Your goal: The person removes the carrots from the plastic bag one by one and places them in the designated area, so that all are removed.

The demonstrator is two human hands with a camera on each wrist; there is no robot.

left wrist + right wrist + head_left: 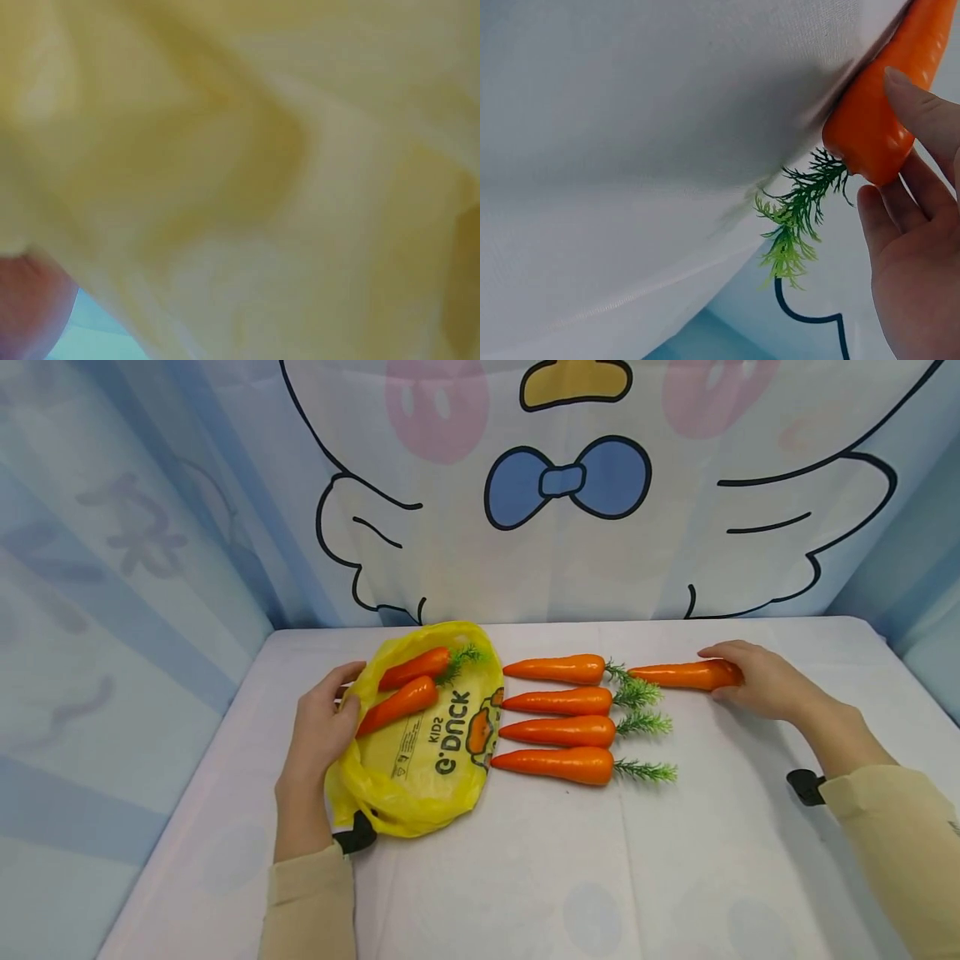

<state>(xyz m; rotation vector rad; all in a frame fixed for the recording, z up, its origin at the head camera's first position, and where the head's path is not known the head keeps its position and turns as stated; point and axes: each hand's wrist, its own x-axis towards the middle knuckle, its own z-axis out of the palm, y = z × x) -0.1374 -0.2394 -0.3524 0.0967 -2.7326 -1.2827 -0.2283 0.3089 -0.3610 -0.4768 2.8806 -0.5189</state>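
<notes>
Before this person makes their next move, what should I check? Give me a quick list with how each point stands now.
1. Right hand gripping the held carrot: ok, at its thick end.
2. Left hand holding the yellow bag: ok, at its left edge.
3. Bag open: ok, two carrots show inside.
4. Held carrot inside the bag: not ok, it is outside.
5. Held carrot's tip free of the farthest row carrot's leaves: cannot tell.

The head view is bright; left-wrist blur softens the yellow bag (217,165).

"G.DUCK KIDS", apparently, on yellow bag (420,781)
</notes>
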